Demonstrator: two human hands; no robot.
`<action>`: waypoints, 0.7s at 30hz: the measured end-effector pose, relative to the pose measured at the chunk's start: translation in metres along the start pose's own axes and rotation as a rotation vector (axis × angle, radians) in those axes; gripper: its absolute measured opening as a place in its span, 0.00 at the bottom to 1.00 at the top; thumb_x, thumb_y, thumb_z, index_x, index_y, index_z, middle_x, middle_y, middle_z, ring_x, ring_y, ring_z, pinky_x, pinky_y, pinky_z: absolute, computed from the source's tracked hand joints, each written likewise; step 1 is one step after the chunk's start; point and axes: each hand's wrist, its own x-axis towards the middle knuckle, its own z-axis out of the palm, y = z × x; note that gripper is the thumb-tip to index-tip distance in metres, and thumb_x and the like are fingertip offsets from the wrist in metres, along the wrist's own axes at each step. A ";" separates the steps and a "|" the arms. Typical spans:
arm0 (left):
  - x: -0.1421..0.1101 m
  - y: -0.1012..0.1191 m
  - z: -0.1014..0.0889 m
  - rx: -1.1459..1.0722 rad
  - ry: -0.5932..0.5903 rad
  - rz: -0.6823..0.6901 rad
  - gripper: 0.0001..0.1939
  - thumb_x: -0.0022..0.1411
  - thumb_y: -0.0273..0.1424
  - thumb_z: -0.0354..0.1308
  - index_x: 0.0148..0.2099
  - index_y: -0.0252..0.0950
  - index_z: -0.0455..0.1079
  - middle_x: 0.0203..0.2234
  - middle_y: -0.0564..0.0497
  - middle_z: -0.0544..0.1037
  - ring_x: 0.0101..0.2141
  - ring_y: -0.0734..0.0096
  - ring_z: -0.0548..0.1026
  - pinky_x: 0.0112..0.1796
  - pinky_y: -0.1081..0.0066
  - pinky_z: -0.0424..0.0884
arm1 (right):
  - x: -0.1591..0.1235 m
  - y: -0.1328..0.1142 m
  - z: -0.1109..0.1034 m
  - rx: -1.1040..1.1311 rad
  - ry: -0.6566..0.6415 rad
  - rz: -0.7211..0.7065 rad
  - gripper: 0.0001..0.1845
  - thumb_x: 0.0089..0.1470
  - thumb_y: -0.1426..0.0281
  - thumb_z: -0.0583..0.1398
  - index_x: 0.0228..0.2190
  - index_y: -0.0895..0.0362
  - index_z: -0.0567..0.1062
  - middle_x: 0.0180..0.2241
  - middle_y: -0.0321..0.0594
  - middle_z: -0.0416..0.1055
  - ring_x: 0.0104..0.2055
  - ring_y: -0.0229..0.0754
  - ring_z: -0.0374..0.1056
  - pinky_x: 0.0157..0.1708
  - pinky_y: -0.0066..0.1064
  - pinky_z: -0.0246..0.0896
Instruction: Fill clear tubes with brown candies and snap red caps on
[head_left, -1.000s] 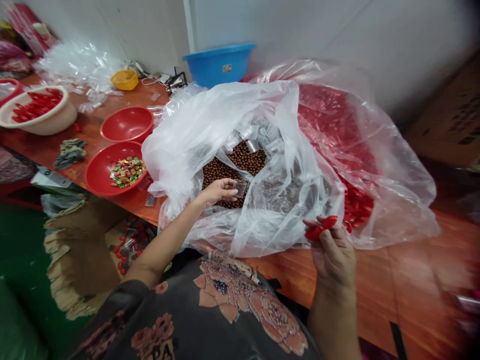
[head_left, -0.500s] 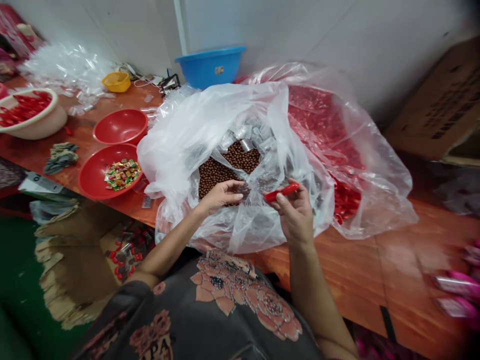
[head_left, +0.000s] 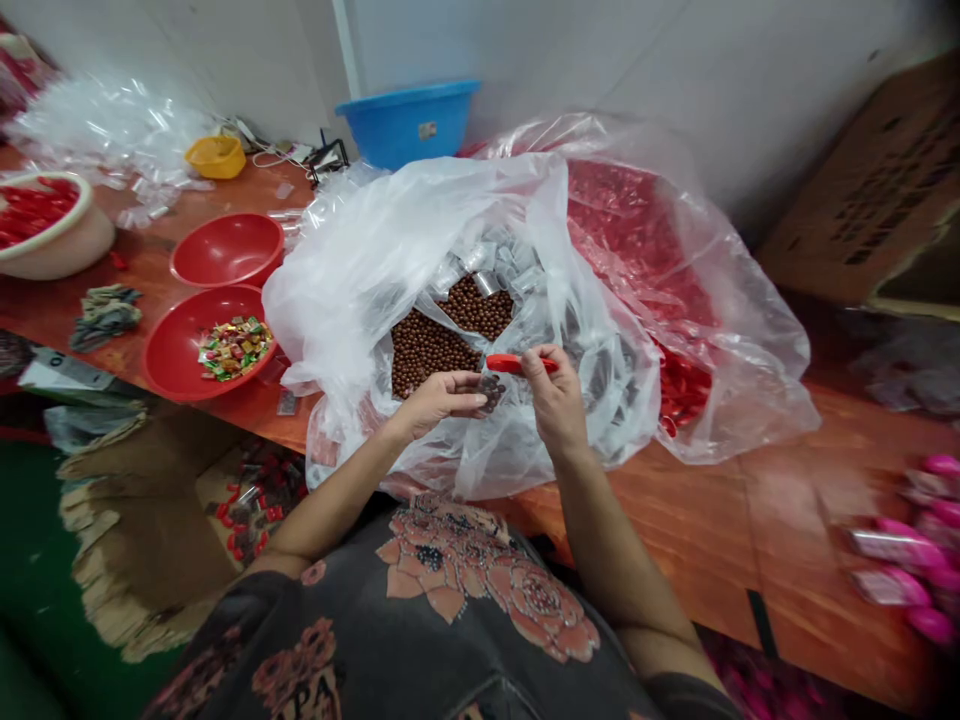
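Piece, red and elongated, lies crosswise, pinched in right hand, left end near small container gripped by left hand.

Soft, fairly dim light leaves only faint shadows. Pale glare shows on the worktop right of the right hand; the plastic bag beyond both hands glints. The outer edges look stretched and blurred, with dark corners.

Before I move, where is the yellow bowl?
In the head view, the yellow bowl sits at the table's back left, between the clear plastic pile and the blue tub.
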 end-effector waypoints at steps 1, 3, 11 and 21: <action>-0.001 0.001 -0.001 -0.011 0.007 0.000 0.24 0.46 0.30 0.71 0.48 0.31 0.76 0.41 0.44 0.79 0.36 0.71 0.76 0.40 0.68 0.71 | 0.002 0.001 0.001 -0.082 -0.031 -0.025 0.16 0.56 0.54 0.60 0.32 0.54 0.67 0.28 0.30 0.65 0.30 0.31 0.63 0.36 0.26 0.61; -0.004 0.002 -0.004 -0.028 0.028 0.001 0.24 0.46 0.30 0.71 0.48 0.32 0.76 0.41 0.44 0.80 0.36 0.71 0.76 0.40 0.67 0.71 | 0.004 0.002 0.005 -0.193 -0.096 -0.058 0.16 0.58 0.53 0.58 0.33 0.54 0.67 0.27 0.30 0.64 0.30 0.31 0.61 0.34 0.26 0.58; -0.016 0.000 -0.026 -0.036 0.083 0.051 0.22 0.49 0.30 0.70 0.48 0.33 0.76 0.42 0.44 0.79 0.35 0.73 0.76 0.40 0.69 0.71 | 0.012 0.007 0.016 -0.302 -0.164 -0.150 0.16 0.60 0.54 0.56 0.34 0.54 0.67 0.29 0.32 0.65 0.30 0.33 0.62 0.34 0.28 0.58; -0.029 -0.005 -0.039 0.025 0.169 0.141 0.22 0.52 0.32 0.68 0.50 0.34 0.75 0.44 0.44 0.79 0.37 0.73 0.76 0.40 0.71 0.72 | 0.005 0.010 0.026 -0.291 -0.145 -0.149 0.16 0.57 0.56 0.59 0.44 0.51 0.75 0.44 0.38 0.74 0.43 0.39 0.71 0.46 0.36 0.66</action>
